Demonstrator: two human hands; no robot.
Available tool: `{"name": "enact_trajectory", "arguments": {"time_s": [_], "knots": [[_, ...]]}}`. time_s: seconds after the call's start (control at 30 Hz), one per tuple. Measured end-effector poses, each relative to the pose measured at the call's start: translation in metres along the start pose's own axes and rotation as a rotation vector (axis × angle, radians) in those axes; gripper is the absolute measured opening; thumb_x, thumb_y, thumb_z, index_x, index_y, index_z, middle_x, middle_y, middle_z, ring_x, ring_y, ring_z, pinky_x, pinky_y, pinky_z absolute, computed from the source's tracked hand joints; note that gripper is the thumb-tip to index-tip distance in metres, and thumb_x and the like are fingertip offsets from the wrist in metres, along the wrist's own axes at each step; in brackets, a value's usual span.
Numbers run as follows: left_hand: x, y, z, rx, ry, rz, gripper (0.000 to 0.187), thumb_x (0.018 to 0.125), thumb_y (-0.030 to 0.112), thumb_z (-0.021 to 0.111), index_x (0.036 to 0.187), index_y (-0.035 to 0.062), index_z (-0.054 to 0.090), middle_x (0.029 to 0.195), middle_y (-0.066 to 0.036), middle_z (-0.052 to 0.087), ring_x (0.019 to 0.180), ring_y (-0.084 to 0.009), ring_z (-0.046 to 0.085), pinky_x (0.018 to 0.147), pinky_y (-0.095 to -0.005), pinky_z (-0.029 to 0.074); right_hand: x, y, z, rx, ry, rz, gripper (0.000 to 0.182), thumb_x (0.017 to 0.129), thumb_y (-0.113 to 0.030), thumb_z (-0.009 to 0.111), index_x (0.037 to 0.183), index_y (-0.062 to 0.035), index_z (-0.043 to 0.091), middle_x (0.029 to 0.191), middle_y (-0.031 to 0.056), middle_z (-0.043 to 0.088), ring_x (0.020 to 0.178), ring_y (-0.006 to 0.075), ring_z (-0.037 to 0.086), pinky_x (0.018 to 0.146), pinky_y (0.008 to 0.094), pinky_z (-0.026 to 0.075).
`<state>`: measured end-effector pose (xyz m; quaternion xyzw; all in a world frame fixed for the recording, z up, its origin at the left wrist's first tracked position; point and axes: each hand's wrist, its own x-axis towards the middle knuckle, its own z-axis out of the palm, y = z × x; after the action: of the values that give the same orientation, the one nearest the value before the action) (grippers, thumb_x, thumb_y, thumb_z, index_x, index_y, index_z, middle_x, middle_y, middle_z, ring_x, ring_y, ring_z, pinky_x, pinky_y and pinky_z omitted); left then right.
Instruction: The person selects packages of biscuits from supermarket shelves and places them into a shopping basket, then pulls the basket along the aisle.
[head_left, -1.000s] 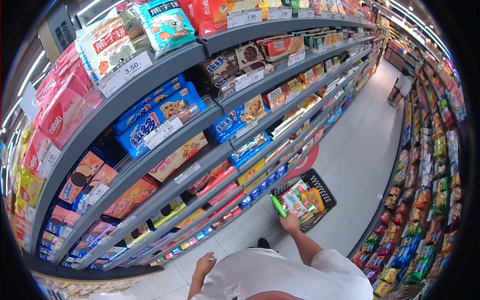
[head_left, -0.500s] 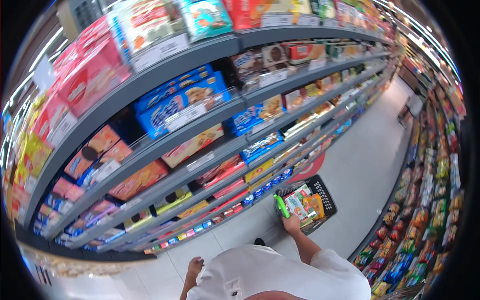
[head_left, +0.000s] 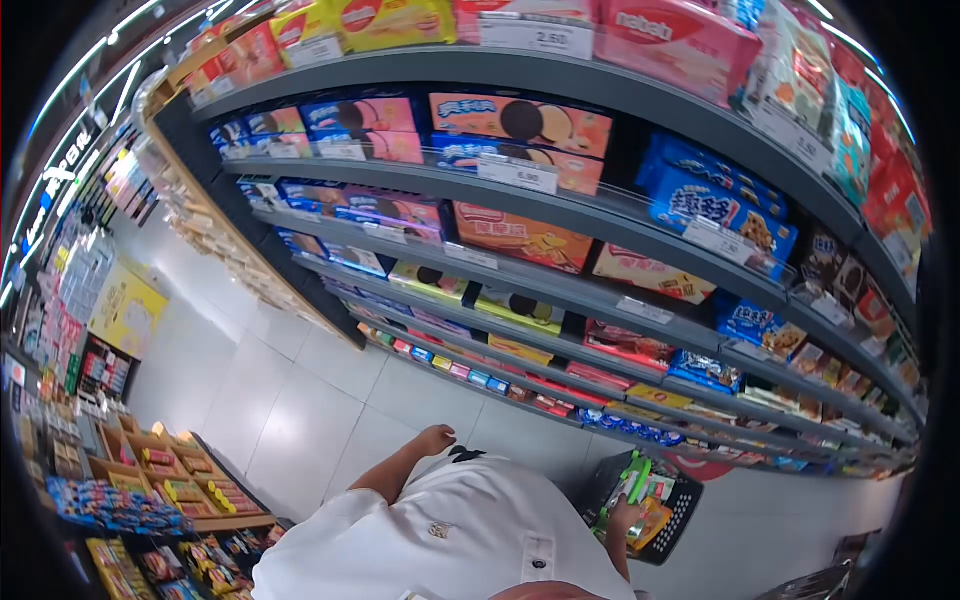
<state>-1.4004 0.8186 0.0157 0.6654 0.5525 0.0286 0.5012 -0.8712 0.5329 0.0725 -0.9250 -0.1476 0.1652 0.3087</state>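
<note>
My right hand grips the green handle of a black shopping basket hanging low at my right side. The basket holds several snack packets. My left hand hangs loose and holds nothing, fingers relaxed, over the pale floor tiles and near the bottom shelf. Part of my white shirt fills the lower middle of the view.
Grey snack shelves run across in front of me, packed with biscuit boxes and price tags. A low wooden display with packets stands at lower left. More racks line the far left. White tiled floor lies between them.
The view has swung sharply left: the shelves now run across in front of me and the aisle's left end shows. The basket stays in my right hand; my left hand still hangs loose.
</note>
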Motion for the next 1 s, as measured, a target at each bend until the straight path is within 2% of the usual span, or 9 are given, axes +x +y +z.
{"name": "enact_trajectory", "arguments": {"time_s": [0.2, 0.33, 0.43, 0.53, 0.57, 0.6, 0.8, 0.9, 1.0], "knots": [[-0.04, -0.009, -0.004, -0.018, 0.001, -0.178, 0.054, 0.097, 0.039, 0.076, 0.138, 0.0041, 0.073, 0.122, -0.021, 0.081, 0.116, -0.0353, 0.076, 0.104, -0.0409, 0.058, 0.015, 0.029, 0.015, -0.032, -0.05, 0.063, 0.042, 0.094, -0.023, 0.075, 0.114, 0.0135, 0.075, 0.102, 0.0304, 0.079, 0.093, 0.0473, 0.076, 0.088, 0.051, 0.056], [-0.054, -0.019, 0.002, -0.067, 0.029, -0.221, 0.059, 0.094, 0.043, 0.077, 0.139, 0.0045, 0.073, 0.122, -0.02, 0.081, 0.115, -0.0362, 0.077, 0.105, -0.0412, 0.058, 0.052, 0.103, 0.05, -0.115, -0.061, -0.062, 0.049, 0.098, -0.038, 0.069, 0.098, 0.0098, 0.076, 0.092, 0.0295, 0.078, 0.09, 0.0476, 0.076, 0.083, 0.0564, 0.055], [-0.064, -0.025, -0.001, -0.11, 0.046, -0.223, 0.06, 0.093, 0.045, 0.076, 0.138, 0.0047, 0.074, 0.122, -0.02, 0.081, 0.115, -0.0366, 0.077, 0.104, -0.0428, 0.059, 0.052, 0.093, 0.049, -0.294, 0.018, -0.155, 0.047, 0.098, -0.037, 0.067, 0.09, 0.0077, 0.076, 0.086, 0.0264, 0.077, 0.076, 0.0405, 0.075, 0.071, 0.0535, 0.056], [-0.069, -0.036, -0.003, -0.162, 0.067, -0.222, 0.058, 0.094, 0.045, 0.075, 0.136, 0.0052, 0.075, 0.121, -0.02, 0.081, 0.114, -0.0365, 0.077, 0.102, -0.0439, 0.059, 0.043, 0.069, 0.038, 0.391, -0.256, 0.399, 0.034, 0.093, -0.022, 0.076, 0.098, 0.0109, 0.068, 0.075, 0.0193, 0.07, 0.051, 0.0318, 0.066, 0.049, 0.0448, 0.054], [-0.072, -0.043, -0.003, -0.179, 0.08, -0.223, 0.056, 0.094, 0.044, 0.075, 0.135, 0.0055, 0.076, 0.12, -0.02, 0.081, 0.113, -0.0364, 0.077, 0.101, -0.0441, 0.06, 0.038, 0.063, 0.037, 0.431, -0.252, 0.374, 0.033, 0.094, -0.021, 0.078, 0.101, 0.009, 0.066, 0.071, 0.0146, 0.066, 0.04, 0.0231, 0.057, 0.036, 0.0363, 0.043], [-0.073, -0.052, -0.001, -0.183, 0.08, -0.221, 0.056, 0.094, 0.044, 0.075, 0.135, 0.0055, 0.076, 0.12, -0.02, 0.081, 0.113, -0.0364, 0.077, 0.101, -0.0441, 0.06, 0.032, 0.054, 0.032, 0.429, -0.249, 0.371, 0.033, 0.094, -0.021, 0.078, 0.101, 0.009, 0.066, 0.071, 0.0146, 0.066, 0.04, 0.0231, 0.057, 0.036, 0.0363, 0.043], [-0.086, -0.077, -0.004, -0.125, 0.121, -0.21, 0.051, 0.098, 0.033, 0.073, 0.137, 0.0011, 0.073, 0.114, -0.021, 0.082, 0.101, -0.0304, 0.08, 0.092, -0.0421, 0.062, -0.02, -0.029, -0.004, 0.034, -0.262, 0.238, 0.034, 0.096, -0.027, 0.076, 0.1, 0.0067, 0.071, 0.075, 0.0134, 0.069, 0.051, 0.024, 0.062, 0.046, 0.0409, 0.049], [-0.095, -0.088, -0.007, -0.192, 0.173, -0.229, 0.045, 0.095, 0.039, 0.075, 0.127, 0.0079, 0.079, 0.115, -0.021, 0.082, 0.109, -0.0371, 0.078, 0.099, -0.0452, 0.06, -0.036, -0.05, -0.004, -0.105, -0.298, 0.332, 0.044, 0.096, -0.034, 0.077, 0.127, -0.003, 0.075, 0.112, 0.0196, 0.08, 0.098, 0.0354, 0.076, 0.087, 0.0488, 0.058], [-0.1, -0.097, -0.011, -0.234, 0.196, -0.261, 0.043, 0.095, 0.038, 0.075, 0.126, 0.0081, 0.08, 0.115, -0.022, 0.081, 0.108, -0.0373, 0.078, 0.098, -0.0451, 0.06, -0.026, -0.016, 0.018, -0.211, -0.384, 0.169, 0.041, 0.094, -0.027, 0.074, 0.131, -0.0093, 0.075, 0.121, 0.0213, 0.079, 0.109, 0.0397, 0.076, 0.093, 0.051, 0.058]]}}
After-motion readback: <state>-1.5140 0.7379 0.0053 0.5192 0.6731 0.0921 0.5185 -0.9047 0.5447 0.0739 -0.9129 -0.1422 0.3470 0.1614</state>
